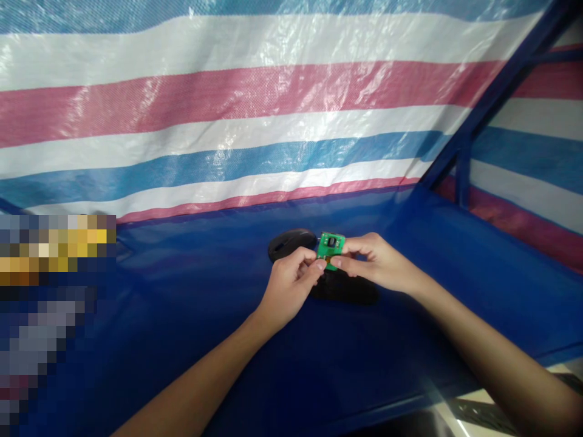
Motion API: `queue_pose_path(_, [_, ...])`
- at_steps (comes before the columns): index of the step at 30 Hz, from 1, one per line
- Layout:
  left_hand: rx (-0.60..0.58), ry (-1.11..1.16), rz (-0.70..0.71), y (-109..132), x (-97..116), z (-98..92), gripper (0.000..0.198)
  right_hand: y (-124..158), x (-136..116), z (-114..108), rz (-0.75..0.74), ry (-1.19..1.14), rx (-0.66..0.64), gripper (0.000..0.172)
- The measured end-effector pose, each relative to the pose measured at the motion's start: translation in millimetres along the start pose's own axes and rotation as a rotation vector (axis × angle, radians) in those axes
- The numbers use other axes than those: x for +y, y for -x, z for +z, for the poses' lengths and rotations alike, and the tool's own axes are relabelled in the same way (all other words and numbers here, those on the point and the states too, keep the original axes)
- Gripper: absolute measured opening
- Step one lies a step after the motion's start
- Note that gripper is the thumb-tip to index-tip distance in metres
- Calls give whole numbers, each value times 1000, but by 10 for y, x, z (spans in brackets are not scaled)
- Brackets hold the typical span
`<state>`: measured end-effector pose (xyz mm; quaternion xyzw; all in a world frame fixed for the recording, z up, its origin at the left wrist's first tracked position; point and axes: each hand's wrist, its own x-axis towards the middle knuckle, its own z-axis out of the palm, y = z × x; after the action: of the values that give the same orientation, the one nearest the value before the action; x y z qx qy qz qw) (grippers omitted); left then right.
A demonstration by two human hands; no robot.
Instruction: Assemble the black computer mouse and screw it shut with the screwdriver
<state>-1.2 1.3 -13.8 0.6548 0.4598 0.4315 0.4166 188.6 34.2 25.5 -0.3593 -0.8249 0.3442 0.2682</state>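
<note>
Behind the tabletop hangs a woven plastic tarp (255, 103), glossy and crinkled, with broad horizontal stripes of white, pink and blue running across the whole far side and on round the right. Below it the tabletop (182, 315) is covered in smooth, deep blue sheeting with a slight sheen, and at the far right a blue painted metal frame (462, 164) rises as a short upright post with a slanted brace. A blurred patch at the left hides whatever lies there. Two bare forearms reach in from the near edge and meet at the middle. The left hand (286, 285) and the right hand (378, 264) come together fingertip to fingertip, each grip pinched on the lower edge of a small circuit board (330, 246), held just above the tabletop. Under the hands lies a flat, matte black oval base (350, 290), and just to the far left of it sits a rounded black shell (289, 243), domed and smooth. The circuit board is green, roughly square, thin and stiff, with a small dark component near its centre.
</note>
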Motion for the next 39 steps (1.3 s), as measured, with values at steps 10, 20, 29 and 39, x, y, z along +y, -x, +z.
queue_pose_path(10, [-24,242,-47,-21,42,9,22,15,123,54,-239,395,254,52])
queue_pose_path(20, [11,89,168,40,64,-1,26,-18,70,78,-330,302,265,25])
queue_pose_path(29, [23,-68,264,18,9,11,10,-36,14,92,-152,17,176,20])
queue_pose_path(39, [31,221,79,-6,-6,32,11,-11,107,131,-20,-102,184,40])
